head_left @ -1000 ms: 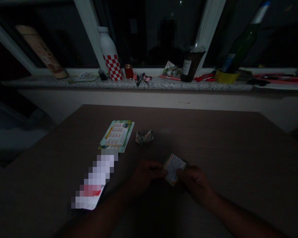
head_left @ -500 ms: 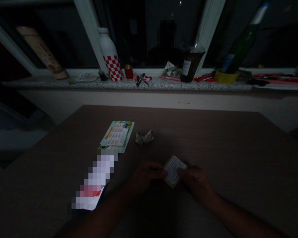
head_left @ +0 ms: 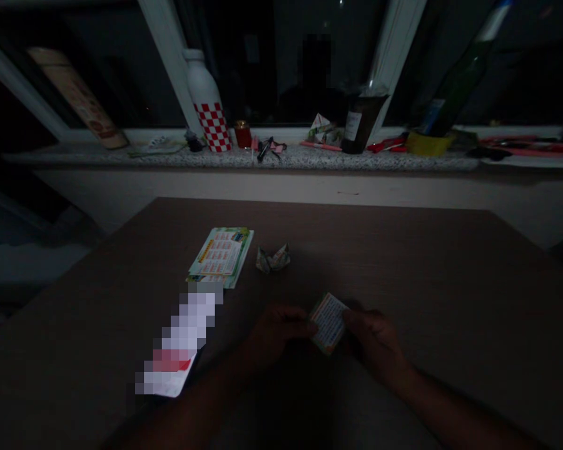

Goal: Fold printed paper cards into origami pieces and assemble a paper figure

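Between my hands is a small folded square of printed paper [head_left: 328, 322], turned with one corner toward the window and covered in lines of text. My left hand [head_left: 281, 328] pinches its left corner between thumb and fingers. At its right corner, my right hand [head_left: 373, 337] grips the paper with the thumb on top; the fingers underneath are mostly hidden. A folded paper figure [head_left: 273, 259] with two raised points rests on the table beyond my left hand. Farther left lies a stack of printed sheets [head_left: 220, 253] with calendar-like grids.
A lit phone-like screen [head_left: 182, 340], blurred out, lies left of my left forearm on the brown table [head_left: 403, 250]. Along the granite sill [head_left: 291, 161] stand a checkered bottle [head_left: 211, 106], a dark cup [head_left: 361, 122], a green bottle [head_left: 460, 81] and small clutter. The room is dim.
My right thumb has shifted slightly up along the paper's right edge. My left hand and the paper stay nearly in place.
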Available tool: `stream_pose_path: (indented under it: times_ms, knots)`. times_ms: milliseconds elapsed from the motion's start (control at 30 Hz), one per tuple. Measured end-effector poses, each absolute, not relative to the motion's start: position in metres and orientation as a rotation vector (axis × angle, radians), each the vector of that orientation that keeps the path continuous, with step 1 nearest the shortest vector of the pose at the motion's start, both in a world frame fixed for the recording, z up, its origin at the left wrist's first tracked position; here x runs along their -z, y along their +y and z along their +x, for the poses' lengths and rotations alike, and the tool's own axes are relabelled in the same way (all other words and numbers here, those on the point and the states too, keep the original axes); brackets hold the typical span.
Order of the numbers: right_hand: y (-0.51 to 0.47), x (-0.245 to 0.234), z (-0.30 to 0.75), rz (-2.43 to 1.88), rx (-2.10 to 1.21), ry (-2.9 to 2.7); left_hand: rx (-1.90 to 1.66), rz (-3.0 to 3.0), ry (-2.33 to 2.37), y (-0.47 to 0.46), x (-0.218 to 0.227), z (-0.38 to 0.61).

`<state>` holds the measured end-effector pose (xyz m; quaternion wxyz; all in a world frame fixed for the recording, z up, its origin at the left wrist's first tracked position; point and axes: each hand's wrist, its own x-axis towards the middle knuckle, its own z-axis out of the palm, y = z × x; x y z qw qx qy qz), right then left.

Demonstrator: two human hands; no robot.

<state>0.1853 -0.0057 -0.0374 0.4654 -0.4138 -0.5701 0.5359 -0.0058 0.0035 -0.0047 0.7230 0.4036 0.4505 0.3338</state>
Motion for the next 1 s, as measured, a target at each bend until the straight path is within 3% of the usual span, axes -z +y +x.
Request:
stream_pose_path:
  times_ms: [1000]
  knots:
    - [-0.004, 0.036, 0.182, -0.890, -1.289, -1.292, -0.857, 0.807, 1.001, 0.005, 0.014, -0.006]
